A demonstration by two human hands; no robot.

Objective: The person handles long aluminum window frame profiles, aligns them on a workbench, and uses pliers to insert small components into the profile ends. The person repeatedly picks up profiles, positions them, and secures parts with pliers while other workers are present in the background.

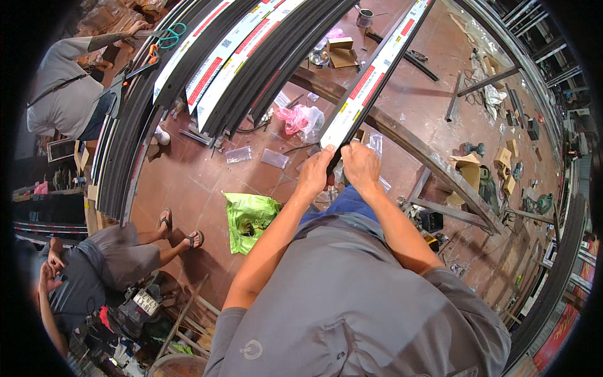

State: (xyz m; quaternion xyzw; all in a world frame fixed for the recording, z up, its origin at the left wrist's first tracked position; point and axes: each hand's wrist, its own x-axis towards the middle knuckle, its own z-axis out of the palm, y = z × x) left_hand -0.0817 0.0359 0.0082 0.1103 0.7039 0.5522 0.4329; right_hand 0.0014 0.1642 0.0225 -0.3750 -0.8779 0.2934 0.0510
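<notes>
A long, narrow metal profile (pixel 372 78) runs away from me toward the far right, its top face covered in white and red printed film and its side black. My left hand (pixel 314 171) is closed around the near end from the left, thumb on the top face. On the right side of the same end, my right hand (pixel 362 164) is closed with its fingers curled against the black edge. Whether a thin strip also lies in the right fist is hidden. Beyond my hands, the profile crosses above a brown beam (pixel 433 151) of a work stand.
Many similar film-covered profiles (pixel 235 60) are stacked at the far left. A green bag (pixel 242 220) and a pink plastic bag (pixel 301 119) lie on the tiled floor. One person (pixel 119 251) sits at the left; another (pixel 63 88) is beyond. Tools and cartons (pixel 468 169) litter the right.
</notes>
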